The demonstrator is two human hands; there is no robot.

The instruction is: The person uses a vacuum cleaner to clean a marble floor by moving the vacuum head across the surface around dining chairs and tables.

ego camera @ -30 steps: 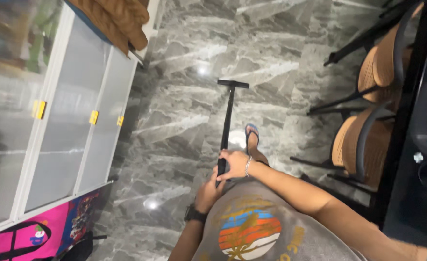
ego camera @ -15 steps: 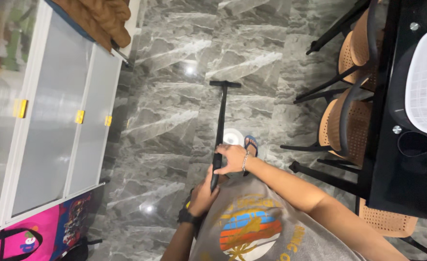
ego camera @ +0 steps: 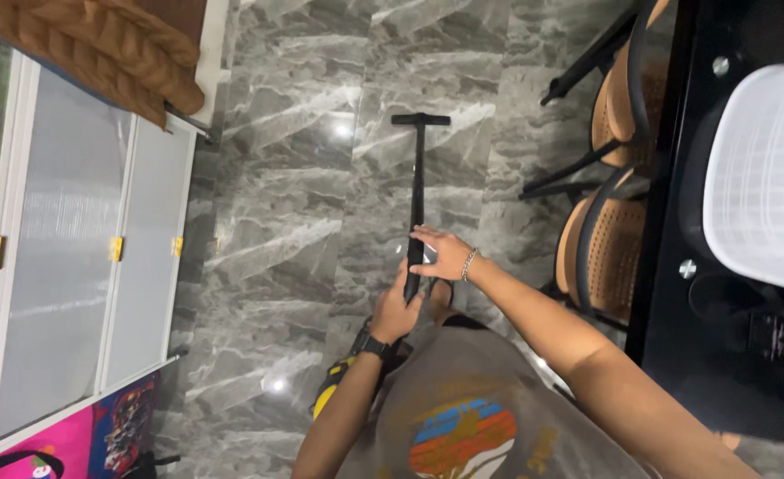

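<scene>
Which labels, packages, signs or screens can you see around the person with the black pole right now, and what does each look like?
Yellow tags: three small rectangles on the white cabinet frames, left side.
Pink bag: bottom left against the cabinet, bright pink with a darker printed panel and black strap.
Dark device: on the black table, right side; small, rectangular, with a faint printed face.
Wristwatch: black, on the left hand wrist; face not visible.

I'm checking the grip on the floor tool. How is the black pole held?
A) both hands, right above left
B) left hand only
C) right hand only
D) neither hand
A: the right hand rests higher on the black pole, and the left hand grips just below it.
</scene>
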